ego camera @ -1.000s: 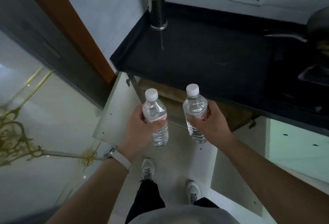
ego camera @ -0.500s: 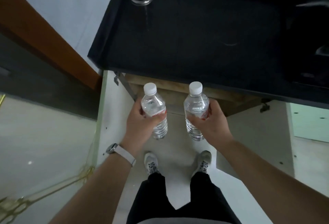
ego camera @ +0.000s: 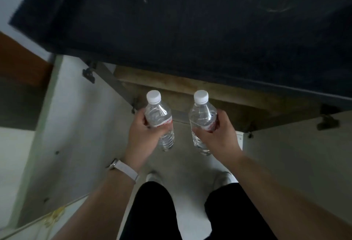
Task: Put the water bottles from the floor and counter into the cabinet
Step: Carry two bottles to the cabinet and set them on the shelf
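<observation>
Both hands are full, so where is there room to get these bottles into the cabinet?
The gap between the left door and right door is open below the counter. The wooden shelf shows bare; deeper is hidden.

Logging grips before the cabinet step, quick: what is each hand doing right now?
Left hand: closed around the left water bottle, held upright.
Right hand: closed around the right water bottle, held upright.
</observation>
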